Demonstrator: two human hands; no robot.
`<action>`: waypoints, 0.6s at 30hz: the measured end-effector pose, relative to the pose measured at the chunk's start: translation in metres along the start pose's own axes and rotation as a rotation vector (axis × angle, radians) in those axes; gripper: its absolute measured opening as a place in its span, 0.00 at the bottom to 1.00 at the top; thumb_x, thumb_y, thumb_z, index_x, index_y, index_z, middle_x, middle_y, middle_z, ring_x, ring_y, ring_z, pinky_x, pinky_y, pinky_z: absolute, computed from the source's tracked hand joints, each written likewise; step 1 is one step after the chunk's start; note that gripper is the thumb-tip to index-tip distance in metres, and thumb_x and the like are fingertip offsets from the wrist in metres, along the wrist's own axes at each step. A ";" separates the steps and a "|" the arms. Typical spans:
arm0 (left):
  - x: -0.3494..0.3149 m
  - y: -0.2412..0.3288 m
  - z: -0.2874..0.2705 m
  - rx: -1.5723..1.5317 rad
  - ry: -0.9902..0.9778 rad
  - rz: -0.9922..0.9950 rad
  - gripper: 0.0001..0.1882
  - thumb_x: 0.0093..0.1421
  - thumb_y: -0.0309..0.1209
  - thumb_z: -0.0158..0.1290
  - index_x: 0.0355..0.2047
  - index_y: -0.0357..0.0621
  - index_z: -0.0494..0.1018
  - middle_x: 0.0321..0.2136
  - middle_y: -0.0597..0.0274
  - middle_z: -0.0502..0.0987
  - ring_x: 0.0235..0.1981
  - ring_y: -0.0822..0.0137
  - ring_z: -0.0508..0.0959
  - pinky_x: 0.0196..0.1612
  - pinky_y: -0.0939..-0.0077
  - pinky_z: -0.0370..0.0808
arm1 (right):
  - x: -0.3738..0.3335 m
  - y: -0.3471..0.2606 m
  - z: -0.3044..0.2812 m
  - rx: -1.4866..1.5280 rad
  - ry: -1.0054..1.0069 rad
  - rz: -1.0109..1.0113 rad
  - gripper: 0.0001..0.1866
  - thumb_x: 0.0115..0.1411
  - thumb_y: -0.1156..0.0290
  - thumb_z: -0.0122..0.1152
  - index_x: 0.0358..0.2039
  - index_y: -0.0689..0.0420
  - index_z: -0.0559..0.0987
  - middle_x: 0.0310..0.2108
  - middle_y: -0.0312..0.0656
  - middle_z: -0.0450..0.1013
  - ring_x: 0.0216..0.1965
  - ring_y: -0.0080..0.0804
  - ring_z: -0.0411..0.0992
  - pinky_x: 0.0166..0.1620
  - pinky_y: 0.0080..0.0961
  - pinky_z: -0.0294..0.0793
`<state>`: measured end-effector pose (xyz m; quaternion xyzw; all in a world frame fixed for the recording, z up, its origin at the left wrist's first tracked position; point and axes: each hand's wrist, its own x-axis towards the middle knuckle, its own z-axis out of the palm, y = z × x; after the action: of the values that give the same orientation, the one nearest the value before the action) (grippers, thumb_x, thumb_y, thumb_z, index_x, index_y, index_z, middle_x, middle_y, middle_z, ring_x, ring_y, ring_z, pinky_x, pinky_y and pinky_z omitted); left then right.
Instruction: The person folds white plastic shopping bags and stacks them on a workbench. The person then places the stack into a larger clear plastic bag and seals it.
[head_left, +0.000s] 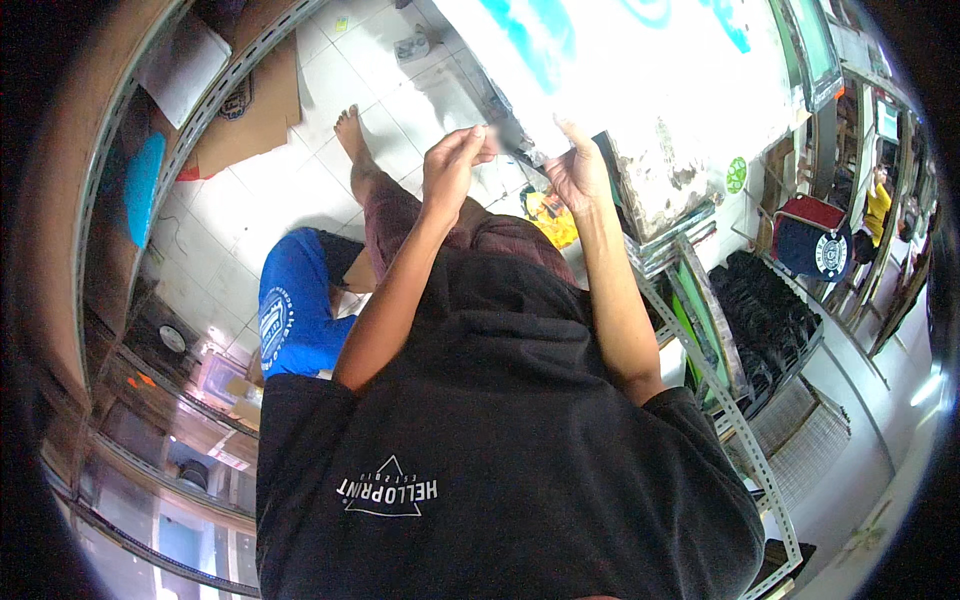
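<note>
Blue cloth (310, 300) with white print lies below and left of the left hand (460, 165), whose thumb and fingertips are pressed together; I cannot tell whether they pinch anything. Just right of that hand, between the two, is a small dark-and-silvery piece (532, 153), partly blurred. Below it shows a yellow patterned item (550, 217). The right hand (578, 175) is beside the piece, thumb raised; its grip is unclear. Beyond and right of it is a bright white panel (650, 75).
</note>
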<state>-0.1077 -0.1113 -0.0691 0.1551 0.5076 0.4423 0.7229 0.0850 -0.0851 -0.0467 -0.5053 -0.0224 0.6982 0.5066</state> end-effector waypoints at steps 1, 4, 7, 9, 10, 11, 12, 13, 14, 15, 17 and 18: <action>0.003 -0.004 0.000 -0.012 0.015 0.001 0.18 0.73 0.36 0.51 0.48 0.31 0.79 0.36 0.56 0.82 0.39 0.69 0.82 0.48 0.76 0.79 | -0.001 -0.002 0.003 0.002 -0.011 0.003 0.19 0.65 0.73 0.63 0.54 0.66 0.73 0.52 0.48 0.77 0.53 0.39 0.77 0.57 0.36 0.78; 0.004 -0.009 0.003 -0.047 0.037 0.006 0.17 0.72 0.36 0.53 0.45 0.32 0.80 0.34 0.57 0.83 0.37 0.69 0.83 0.46 0.75 0.81 | -0.004 -0.007 0.009 -0.018 -0.012 0.005 0.19 0.64 0.74 0.63 0.53 0.67 0.73 0.51 0.48 0.77 0.52 0.39 0.78 0.55 0.35 0.79; 0.004 -0.010 0.005 -0.081 0.021 0.017 0.17 0.72 0.36 0.53 0.45 0.32 0.80 0.34 0.58 0.83 0.37 0.70 0.83 0.45 0.76 0.81 | -0.004 -0.009 0.009 -0.024 -0.016 -0.004 0.19 0.64 0.74 0.63 0.53 0.68 0.73 0.50 0.49 0.78 0.51 0.39 0.78 0.53 0.36 0.80; 0.007 -0.012 0.005 -0.089 0.019 0.015 0.17 0.72 0.36 0.53 0.45 0.32 0.80 0.34 0.58 0.83 0.37 0.70 0.82 0.45 0.76 0.81 | -0.004 -0.010 0.008 -0.024 -0.022 -0.002 0.19 0.64 0.74 0.63 0.53 0.68 0.73 0.50 0.49 0.78 0.50 0.39 0.78 0.52 0.36 0.80; 0.008 -0.014 0.005 -0.092 0.010 0.020 0.17 0.72 0.36 0.53 0.45 0.32 0.80 0.34 0.58 0.83 0.37 0.70 0.82 0.45 0.76 0.80 | -0.004 -0.010 0.007 -0.027 -0.024 0.004 0.19 0.64 0.74 0.63 0.53 0.68 0.73 0.50 0.48 0.78 0.50 0.39 0.78 0.52 0.36 0.80; 0.010 -0.015 0.005 -0.094 0.001 0.025 0.17 0.72 0.36 0.53 0.46 0.32 0.80 0.35 0.58 0.82 0.37 0.70 0.82 0.45 0.76 0.80 | -0.004 -0.010 0.006 -0.029 -0.025 0.010 0.19 0.64 0.73 0.63 0.53 0.68 0.73 0.50 0.48 0.78 0.49 0.39 0.79 0.52 0.36 0.81; 0.012 -0.016 0.005 -0.097 -0.007 0.030 0.17 0.72 0.36 0.53 0.46 0.32 0.80 0.35 0.59 0.82 0.38 0.70 0.82 0.45 0.77 0.80 | -0.004 -0.010 0.004 -0.030 -0.036 0.025 0.19 0.64 0.73 0.63 0.53 0.67 0.73 0.50 0.48 0.78 0.49 0.39 0.79 0.53 0.36 0.80; 0.015 -0.017 0.007 -0.112 -0.006 0.025 0.17 0.72 0.36 0.54 0.46 0.32 0.80 0.36 0.59 0.82 0.38 0.71 0.82 0.45 0.77 0.80 | -0.004 -0.011 0.002 -0.030 -0.046 0.040 0.20 0.64 0.73 0.63 0.54 0.67 0.73 0.50 0.48 0.78 0.49 0.39 0.79 0.53 0.35 0.80; 0.018 -0.018 0.010 -0.125 -0.005 0.020 0.17 0.72 0.37 0.54 0.47 0.31 0.80 0.36 0.59 0.82 0.38 0.71 0.82 0.45 0.77 0.80 | -0.005 -0.011 0.000 -0.029 -0.056 0.055 0.20 0.64 0.72 0.63 0.54 0.67 0.73 0.50 0.48 0.78 0.49 0.38 0.79 0.54 0.35 0.80; 0.023 -0.021 0.012 -0.140 -0.003 0.015 0.17 0.72 0.37 0.54 0.47 0.31 0.79 0.37 0.60 0.82 0.38 0.71 0.82 0.45 0.77 0.80 | -0.004 -0.010 -0.004 -0.034 -0.053 0.064 0.20 0.64 0.72 0.63 0.54 0.67 0.73 0.50 0.48 0.78 0.49 0.38 0.78 0.54 0.35 0.80; 0.036 -0.024 0.015 -0.138 -0.029 -0.021 0.16 0.72 0.33 0.53 0.50 0.31 0.78 0.39 0.59 0.82 0.42 0.69 0.81 0.49 0.74 0.79 | -0.002 -0.010 -0.010 -0.041 -0.047 0.080 0.21 0.64 0.72 0.63 0.55 0.66 0.72 0.50 0.48 0.77 0.50 0.38 0.78 0.54 0.34 0.80; 0.044 -0.028 0.017 -0.141 -0.039 -0.038 0.16 0.72 0.32 0.52 0.51 0.31 0.77 0.40 0.58 0.81 0.44 0.67 0.81 0.52 0.72 0.79 | -0.003 -0.010 -0.005 -0.048 -0.015 0.066 0.21 0.64 0.72 0.63 0.55 0.66 0.72 0.51 0.47 0.77 0.50 0.38 0.78 0.54 0.34 0.80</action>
<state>-0.0759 -0.0878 -0.1068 0.1026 0.4640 0.4600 0.7501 0.0953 -0.0852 -0.0418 -0.5124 -0.0261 0.7177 0.4708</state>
